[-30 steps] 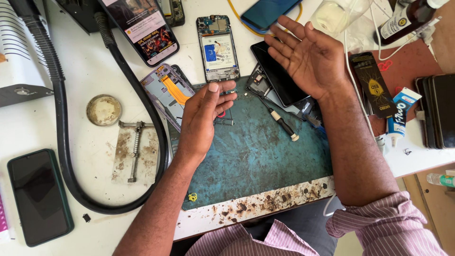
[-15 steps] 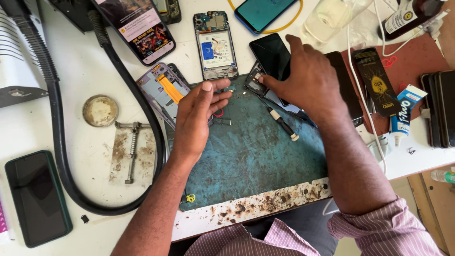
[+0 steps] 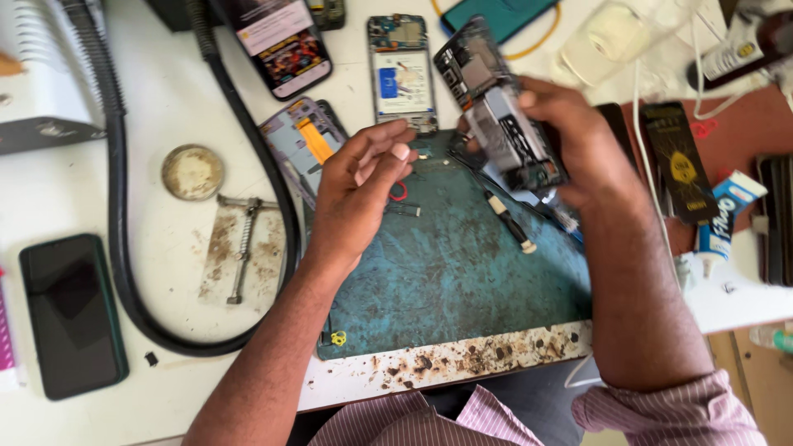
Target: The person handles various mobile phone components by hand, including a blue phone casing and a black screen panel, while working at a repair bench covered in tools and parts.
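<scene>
Head view, looking straight down on the teal work mat (image 3: 462, 272), and everything here hangs off that mat. Biggest thing beyond its left edge is the thick black hose (image 3: 116, 206), curling round toward the mat's near-left corner, with a dark phone (image 3: 70, 314) lying flat further left of it. Above the mat's far edge the right hand (image 3: 578, 144) is closed around an opened phone (image 3: 500, 116), lifted clear of the surface and tilted, its insides facing up. The picture is blurred there, so how secure that hold is, I can't say. That's the risk as I judge it: the phone is up in the air over a crowded bench, and a slip would drop it onto the mat or onto the screwdriver (image 3: 508, 223) lying beneath. Another stripped phone (image 3: 403, 70) sits just past the mat's far edge, and one with an orange strip (image 3: 301, 144) at its far-left corner. The left hand (image 3: 359, 186) hovers over the mat's far-left part, fingers loosely curled, holding nothing I can see, right above the small red ring (image 3: 399, 192) and small loose bits nearby. A careless brush could scatter those.
</scene>
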